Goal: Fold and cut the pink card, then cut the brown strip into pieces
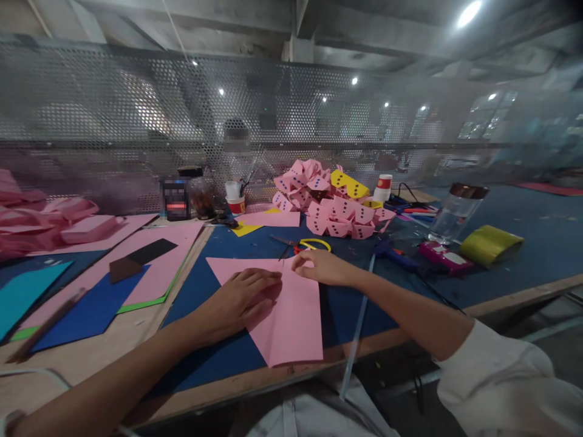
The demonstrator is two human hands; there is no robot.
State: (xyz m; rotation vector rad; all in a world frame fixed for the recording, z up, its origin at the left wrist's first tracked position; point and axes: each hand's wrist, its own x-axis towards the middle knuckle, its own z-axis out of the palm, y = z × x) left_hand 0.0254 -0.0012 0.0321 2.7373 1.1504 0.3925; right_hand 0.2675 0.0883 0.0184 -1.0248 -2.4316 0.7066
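Observation:
A creased sheet of pink paper [298, 321] lies on the blue table surface in front of me, one fold line running down its middle. My left hand [252, 297] rests flat on its left part, fingers stretched toward the crease. At the far edge, my right hand [319, 267] has bent fingers and thumb pinched at the paper near the top of the crease. Just beyond the sheet lie scissors [314, 245] with yellow and red handles, their blades pointing left.
Folded pink pieces with dark dots [337, 212] are heaped behind. To the right are a glue gun [394, 255], a magenta item [444, 258], a yellow roll [492, 244] and a glass of water [455, 215]. Coloured sheets [91, 309] lie left. A perforated metal screen [182, 121] stands behind.

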